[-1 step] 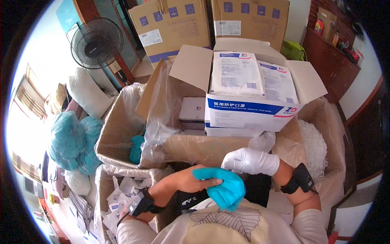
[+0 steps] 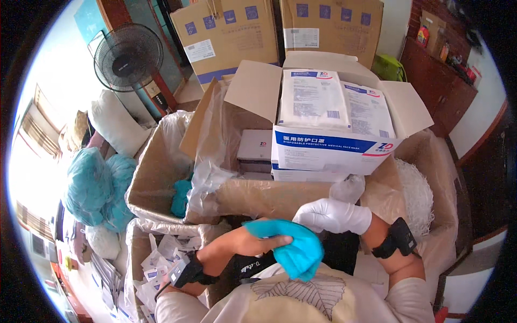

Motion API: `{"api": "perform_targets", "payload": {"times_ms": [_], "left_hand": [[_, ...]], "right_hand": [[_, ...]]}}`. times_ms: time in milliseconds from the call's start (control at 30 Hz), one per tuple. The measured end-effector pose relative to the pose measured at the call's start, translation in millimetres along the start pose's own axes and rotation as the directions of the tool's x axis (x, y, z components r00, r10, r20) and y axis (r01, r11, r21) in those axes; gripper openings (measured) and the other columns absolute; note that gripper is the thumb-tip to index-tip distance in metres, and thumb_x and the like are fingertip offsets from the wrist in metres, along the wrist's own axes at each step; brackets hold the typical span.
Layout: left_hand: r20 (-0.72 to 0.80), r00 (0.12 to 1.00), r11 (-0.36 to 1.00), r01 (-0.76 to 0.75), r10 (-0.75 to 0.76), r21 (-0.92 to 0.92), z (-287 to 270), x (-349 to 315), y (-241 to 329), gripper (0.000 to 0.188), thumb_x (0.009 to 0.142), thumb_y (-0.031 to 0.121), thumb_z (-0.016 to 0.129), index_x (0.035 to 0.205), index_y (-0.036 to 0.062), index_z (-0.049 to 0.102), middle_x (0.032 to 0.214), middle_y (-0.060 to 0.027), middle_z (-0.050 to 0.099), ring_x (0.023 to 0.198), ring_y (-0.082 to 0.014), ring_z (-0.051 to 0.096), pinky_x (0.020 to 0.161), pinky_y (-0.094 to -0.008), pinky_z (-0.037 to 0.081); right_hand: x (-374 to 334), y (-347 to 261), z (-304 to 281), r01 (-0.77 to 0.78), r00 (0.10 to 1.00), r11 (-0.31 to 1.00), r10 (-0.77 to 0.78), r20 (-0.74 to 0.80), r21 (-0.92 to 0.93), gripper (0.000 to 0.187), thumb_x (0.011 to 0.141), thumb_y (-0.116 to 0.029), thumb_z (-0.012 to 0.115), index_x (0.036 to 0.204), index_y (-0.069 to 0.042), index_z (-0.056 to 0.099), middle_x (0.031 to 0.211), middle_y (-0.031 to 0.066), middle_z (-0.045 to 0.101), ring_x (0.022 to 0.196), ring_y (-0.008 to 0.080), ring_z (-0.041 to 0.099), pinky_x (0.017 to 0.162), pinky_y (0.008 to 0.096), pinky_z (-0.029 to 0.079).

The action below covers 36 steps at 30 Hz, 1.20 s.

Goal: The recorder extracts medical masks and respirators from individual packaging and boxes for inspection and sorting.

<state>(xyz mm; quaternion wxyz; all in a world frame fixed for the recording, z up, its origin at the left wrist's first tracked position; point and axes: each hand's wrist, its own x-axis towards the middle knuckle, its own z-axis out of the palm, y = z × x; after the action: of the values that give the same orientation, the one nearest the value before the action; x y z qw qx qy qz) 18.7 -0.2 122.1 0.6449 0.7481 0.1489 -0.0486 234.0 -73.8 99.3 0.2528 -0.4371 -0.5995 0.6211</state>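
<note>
In front of my chest is a teal face mask point(image 2: 299, 250), folded and hanging down. My bare left hand point(image 2: 264, 242) is closed on its left side, thumb on top and the other fingers hidden behind it. My right hand point(image 2: 331, 214) wears a white glove, its fingers curled at the mask's upper right edge. Whether those fingertips pinch the mask or a strap of it is too hard to make out. Beyond my hands, an open white carton point(image 2: 328, 148) holds flat white packets point(image 2: 309, 99).
Plastic-lined cardboard boxes point(image 2: 247, 196) surround my hands. Another lined box at lower left holds white packets point(image 2: 156, 269). Teal bundles point(image 2: 89, 185) sit at the left, white strands point(image 2: 414, 194) at the right. Behind stand a fan point(image 2: 128, 58) and large cartons point(image 2: 226, 43).
The teal mask and my left hand have shifted slightly left, and the mask's upper edge has tilted. My gloved right hand has barely moved.
</note>
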Motion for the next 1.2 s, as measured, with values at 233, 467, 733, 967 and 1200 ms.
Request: {"api": "perform_targets", "payload": {"times_ms": [233, 467, 733, 967, 1200], "left_hand": [[-0.251, 0.888, 0.821, -0.207, 0.386, 0.531, 10.2, -0.2, -8.3, 0.036, 0.078, 0.020, 0.052, 0.111, 0.0075, 0.051, 0.114, -0.0150, 0.052, 0.096, -0.0309, 0.055, 0.077, -0.0350, 0.048], [0.178, 0.973, 0.637, -0.233, 0.150, 0.735, 20.3, -13.4, -17.9, 0.024, 0.072, 0.016, 0.054, 0.095, 0.0089, 0.051, 0.085, -0.0103, 0.056, 0.079, -0.0302, 0.058, 0.062, -0.0388, 0.048], [-0.635, 0.770, 0.994, 0.020, 0.055, 0.110, -46.7, -74.3, -62.3, 0.027, 0.084, 0.028, 0.053, 0.099, 0.0062, 0.053, 0.094, -0.0052, 0.058, 0.083, -0.0227, 0.058, 0.071, -0.0340, 0.047], [-0.778, 0.620, 0.559, -0.612, -0.099, -0.559, -45.2, -34.1, -17.9, 0.021, 0.088, 0.025, 0.045, 0.096, 0.0069, 0.050, 0.074, 0.0006, 0.047, 0.046, -0.0036, 0.034, 0.040, -0.0146, 0.025], [-0.681, 0.728, 0.333, -0.661, 0.071, -0.672, -33.9, 1.7, 12.4, 0.013, 0.088, 0.018, 0.044, 0.092, 0.0059, 0.048, 0.071, 0.0013, 0.043, 0.045, -0.0017, 0.031, 0.039, -0.0149, 0.024]], "right_hand": [[-0.2, 19.7, 37.3, 0.314, 0.905, 0.899, -0.380, -0.191, -0.305, 0.023, 0.084, -0.022, 0.050, 0.100, -0.006, 0.054, 0.088, 0.0159, 0.059, 0.082, 0.0273, 0.059, 0.068, 0.0358, 0.045], [-34.7, 8.2, 45.3, 0.214, 0.977, 0.843, -0.176, 0.122, -0.494, 0.019, 0.087, -0.025, 0.043, 0.083, -0.008, 0.051, 0.068, 0.0157, 0.053, 0.067, 0.0360, 0.054, 0.059, 0.0400, 0.043], [-100.4, 59.4, -14.5, -0.236, 0.945, 0.966, 0.253, -0.209, 0.101, 0.018, 0.089, -0.017, 0.043, 0.087, -0.002, 0.053, 0.066, 0.0007, 0.050, 0.057, 0.0103, 0.047, 0.051, 0.0221, 0.040], [-5.2, 25.0, 6.3, 0.144, 0.921, 0.929, 0.000, -0.389, 0.341, 0.036, 0.092, -0.034, 0.036, 0.096, -0.002, 0.053, 0.062, -0.0053, 0.037, 0.052, 0.0040, 0.033, 0.046, 0.0167, 0.028], [71.2, 18.7, 44.4, 0.184, 0.977, 0.713, -0.060, -0.203, 0.676, 0.071, 0.084, -0.061, 0.021, 0.110, -0.002, 0.051, 0.069, -0.0025, 0.047, 0.059, 0.0075, 0.044, 0.048, 0.0208, 0.037]]}}
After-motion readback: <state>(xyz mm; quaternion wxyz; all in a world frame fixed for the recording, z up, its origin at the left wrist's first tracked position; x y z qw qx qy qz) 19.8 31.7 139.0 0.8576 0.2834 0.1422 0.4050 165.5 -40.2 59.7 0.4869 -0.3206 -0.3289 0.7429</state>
